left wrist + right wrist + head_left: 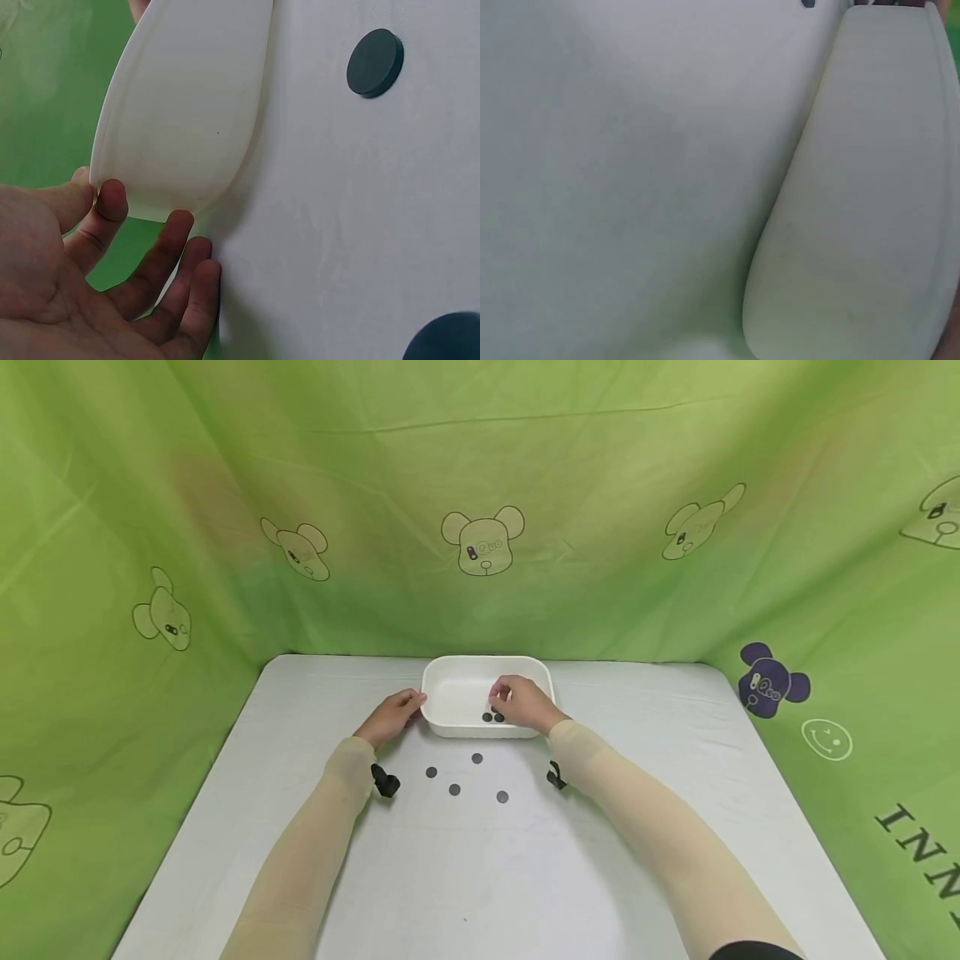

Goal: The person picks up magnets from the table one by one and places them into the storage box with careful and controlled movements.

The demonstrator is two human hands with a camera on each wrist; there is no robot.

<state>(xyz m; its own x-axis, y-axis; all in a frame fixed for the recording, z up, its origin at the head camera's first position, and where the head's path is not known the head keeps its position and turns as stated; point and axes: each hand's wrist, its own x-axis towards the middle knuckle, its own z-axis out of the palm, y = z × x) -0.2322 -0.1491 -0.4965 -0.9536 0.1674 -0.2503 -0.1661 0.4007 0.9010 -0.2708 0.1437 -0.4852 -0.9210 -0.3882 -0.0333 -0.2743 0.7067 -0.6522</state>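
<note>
A white plastic basin [450,730] stands near the back of the table. My left hand [393,714] pinches its left end, thumb and index finger at the rim [95,150], the other fingers along the outer wall. My right hand [522,703] reaches over the basin's front rim, thumb and fingers curled toward each other low inside. A dark round disc [494,710] lies right at those fingertips; I cannot tell whether they grip it. Two more dark discs [487,717] show beside it on the basin floor. In the right wrist view the basin's outer wall [855,195] hides the right hand.
Several dark discs [454,790] lie scattered on the white tabletop [465,877] in front of the basin. One disc [375,63] shows its thick edge in the left wrist view. A green printed curtain [480,618] encloses the table's back and sides.
</note>
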